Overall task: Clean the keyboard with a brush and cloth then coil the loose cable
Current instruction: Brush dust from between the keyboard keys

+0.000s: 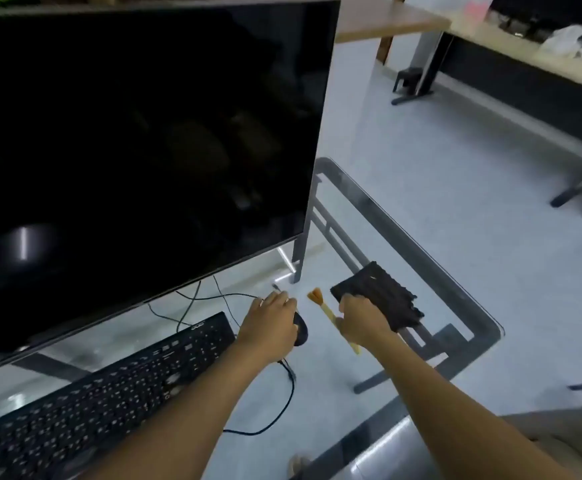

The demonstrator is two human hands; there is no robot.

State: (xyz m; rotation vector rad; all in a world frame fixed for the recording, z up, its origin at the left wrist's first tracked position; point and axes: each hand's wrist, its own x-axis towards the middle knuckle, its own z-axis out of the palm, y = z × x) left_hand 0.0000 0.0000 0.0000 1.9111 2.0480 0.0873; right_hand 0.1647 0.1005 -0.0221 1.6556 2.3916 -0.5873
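I see the left hand [272, 322] lying over the black mouse [300, 329], fingers curled down on it, just right of the keyboard [109, 386]. The right hand [362, 317] grips the edge of the dark cloth [379, 294] on the glass table [469, 306]. The brush [324, 308] lies between both hands. A loose cable [287, 396] trails toward me.

Hands on a glass desk: left [271, 320] over the mouse [301, 330], right [360, 318] on the cloth [383, 291] (brush [320, 304] between).
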